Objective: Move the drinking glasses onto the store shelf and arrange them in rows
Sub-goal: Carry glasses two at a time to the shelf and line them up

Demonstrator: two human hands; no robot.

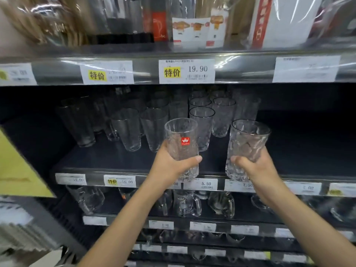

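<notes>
Your left hand [171, 167] was curled round the lower half of a ribbed glass with a red sticker [182, 145], thumb across its front and fingers behind it, just above and left of the 5.50 price tag [200, 184]. Your right hand [258, 166] gripped a second textured glass [247, 143] the same way, low on its body, above and right of that tag. You held both glasses upright with their mouths up and apart from each other. Their bases overlapped the rail that carried the tag; you could not tell whether either base touched the board.

Below the tag, clear mugs [186, 204] stood on the next level down.

Behind the tag lay the dark shelf [107, 158]. Straight back from the tag a file of textured tumblers [202, 122] ran towards the rear, with a second file just beside it on the right. Left of the tag, further along the board, taller smooth glasses [126, 129] stood in loose rows.

High above the tag, a 19.90 label [186, 71] sat on the upper rail, with wrapped goods [192, 31] behind it.
</notes>
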